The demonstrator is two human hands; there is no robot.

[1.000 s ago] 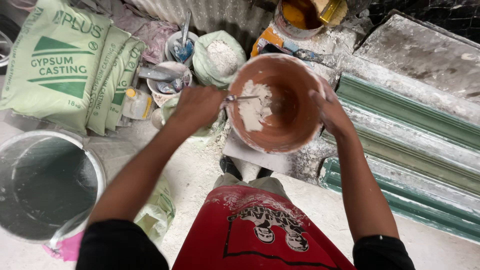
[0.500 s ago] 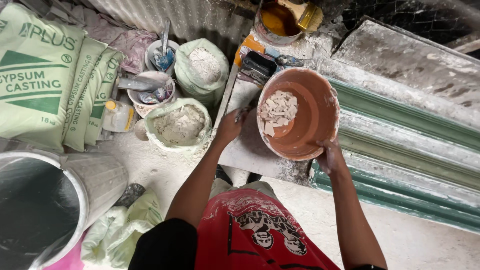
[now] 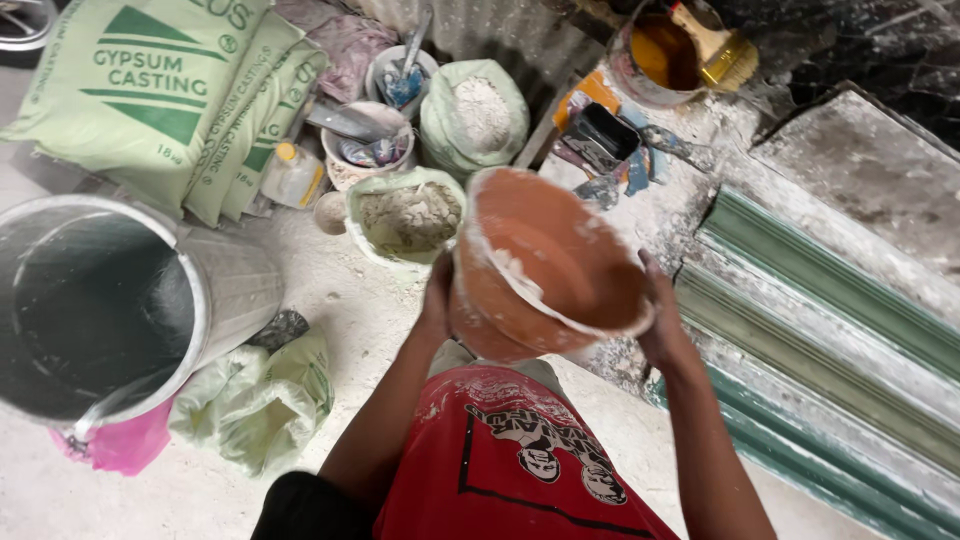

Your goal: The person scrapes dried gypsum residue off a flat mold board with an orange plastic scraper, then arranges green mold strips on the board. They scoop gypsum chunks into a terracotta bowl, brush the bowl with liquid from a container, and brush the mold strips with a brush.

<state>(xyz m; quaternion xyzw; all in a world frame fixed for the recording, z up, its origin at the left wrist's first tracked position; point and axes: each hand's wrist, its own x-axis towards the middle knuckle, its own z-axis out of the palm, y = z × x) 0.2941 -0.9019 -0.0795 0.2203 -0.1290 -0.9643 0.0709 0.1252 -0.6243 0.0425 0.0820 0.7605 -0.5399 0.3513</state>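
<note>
While tilted, bowl (image 3: 545, 265) between hands

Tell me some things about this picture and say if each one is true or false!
1. Both hands hold the orange bowl. True: the left hand and right hand grip its sides.
2. The bowl sits flat on the floor. False: it is lifted and tilted.
3. A big metal bucket stands to the left. True.
4. The brush lies inside the orange bowl. False: it rests on a pot of yellow-orange liquid at the top.
5. The green sacks are at the right. False: they are top left.
</note>
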